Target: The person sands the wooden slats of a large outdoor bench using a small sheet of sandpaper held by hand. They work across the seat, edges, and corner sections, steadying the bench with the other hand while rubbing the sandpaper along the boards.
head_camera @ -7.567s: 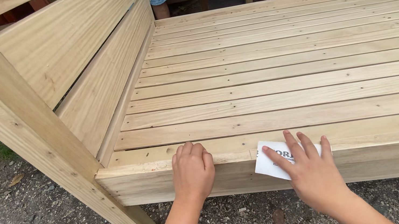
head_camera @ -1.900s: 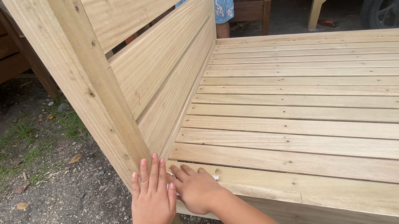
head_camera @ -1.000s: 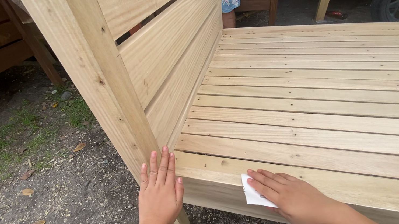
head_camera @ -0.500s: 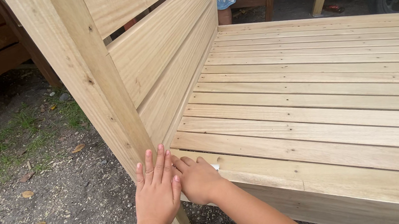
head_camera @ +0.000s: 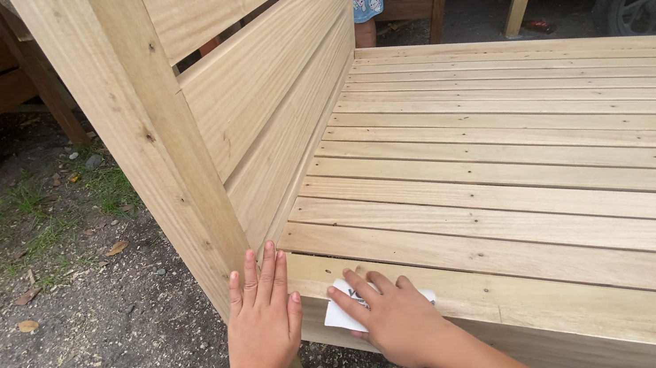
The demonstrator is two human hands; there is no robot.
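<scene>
Pale pine makes up nearly everything I see: a slatted wooden platform point(head_camera: 542, 173) with a slatted side panel rising from its left edge on a thick corner post point(head_camera: 150, 143). Taking that post as my landmark, my left hand point(head_camera: 264, 321) lies flat against its base, fingers spread and holding nothing. Just right of the post, my right hand point(head_camera: 394, 318) presses a white sheet of sandpaper point(head_camera: 342, 312) onto the front edge board point(head_camera: 547, 307). I judge the sanding to be at the corner, with the long run of edge board to the right looking unfinished, though I cannot tell smoothness from here.
</scene>
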